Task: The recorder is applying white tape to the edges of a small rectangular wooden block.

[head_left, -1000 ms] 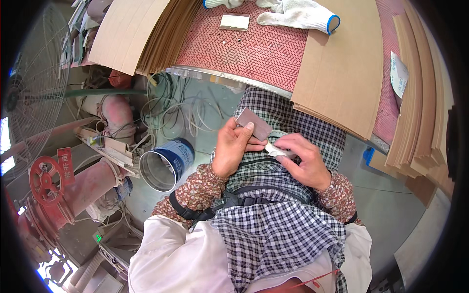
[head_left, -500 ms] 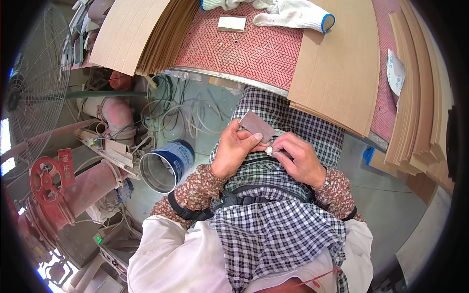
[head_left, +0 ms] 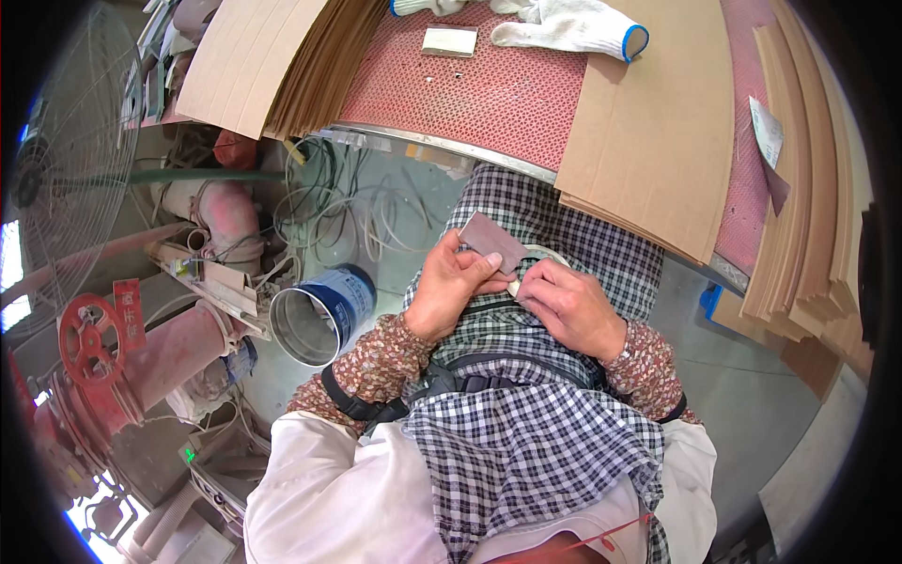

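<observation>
Over my lap, my left hand (head_left: 458,285) grips a small flat brown rectangle (head_left: 492,242) that looks like a piece of sandpaper, thumb on its lower edge. Close beside it, my right hand (head_left: 570,303) is closed in a pinch at a small cream-white piece (head_left: 514,288), which shows between the two hands. A thin pale strip (head_left: 549,252) curves out above my right fingers; whether it joins the cream piece is hidden by them.
Ahead stands a red-patterned table (head_left: 460,99) with a pale rectangular block (head_left: 449,41), white gloves (head_left: 568,30) and stacked brown boards (head_left: 648,141). A printed sheet (head_left: 767,134) leans at the right boards. On the left are a blue bucket (head_left: 343,301), cables, red-wheeled pipes (head_left: 91,340) and a fan (head_left: 70,179).
My right fingers have curled in tighter around the cream piece, less of which shows. The pale strip above them now bows out further. My left hand has barely moved.
</observation>
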The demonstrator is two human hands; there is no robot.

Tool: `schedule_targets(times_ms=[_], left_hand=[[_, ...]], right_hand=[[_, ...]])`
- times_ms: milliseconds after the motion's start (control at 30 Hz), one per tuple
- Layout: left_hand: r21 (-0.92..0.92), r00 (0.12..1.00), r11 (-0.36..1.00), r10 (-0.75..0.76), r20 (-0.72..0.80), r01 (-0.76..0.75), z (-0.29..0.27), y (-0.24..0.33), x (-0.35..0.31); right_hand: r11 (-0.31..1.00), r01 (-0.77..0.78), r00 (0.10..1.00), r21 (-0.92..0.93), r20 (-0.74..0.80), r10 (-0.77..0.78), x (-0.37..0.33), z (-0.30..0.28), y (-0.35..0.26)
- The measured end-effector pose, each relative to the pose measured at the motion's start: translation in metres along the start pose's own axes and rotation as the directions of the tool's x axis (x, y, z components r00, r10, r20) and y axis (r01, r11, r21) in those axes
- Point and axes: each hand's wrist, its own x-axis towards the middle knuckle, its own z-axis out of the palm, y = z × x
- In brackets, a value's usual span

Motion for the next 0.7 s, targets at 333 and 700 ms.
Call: schedule_targets(times_ms=[333,700], left_hand=[[0.005,0.999,1.0,-0.016,0.032,0.015,0.009,0.0,-0.006],[0.048,0.999,0.999,0.012,0.03,-0.013,0.021,0.002,-0.002]], right_hand=[[0.985,-0.037,0.991,0.17,-0.118,0.058,-0.002,-0.003,0.009],[0.975,-0.036,0.958,0.217,-0.271,0.096,-0.01,0.007,0.013]])
